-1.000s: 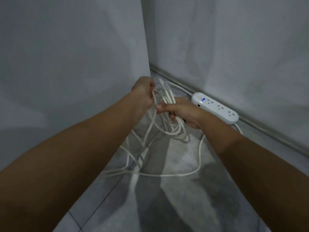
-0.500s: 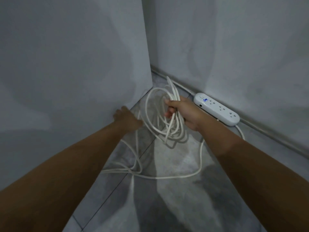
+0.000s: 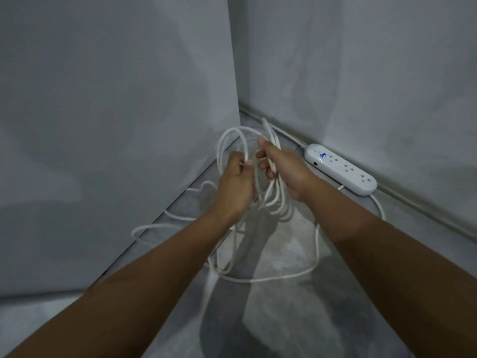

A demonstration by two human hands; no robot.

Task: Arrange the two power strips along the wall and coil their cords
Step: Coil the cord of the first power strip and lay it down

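One white power strip (image 3: 340, 169) with a blue light lies on the floor against the right wall. Its white cord (image 3: 316, 244) runs from the strip's near end in a loose curve across the floor up to my hands. My right hand (image 3: 282, 167) grips a bundle of several hanging cord loops above the floor. Just to its left, my left hand (image 3: 236, 186) pinches a strand of the same cord that arcs up over the bundle. A second power strip is not in view.
A grey wall or panel (image 3: 116, 125) stands on the left and meets the right wall (image 3: 361, 73) in a corner behind my hands. Loose cord (image 3: 160, 227) lies along the foot of the left wall. The floor (image 3: 284, 319) is grey tile with dark shadows.
My left hand has come back up from low by the left wall, bringing a strand of cord to the bundle in my right hand. The right hand has stayed nearly still.
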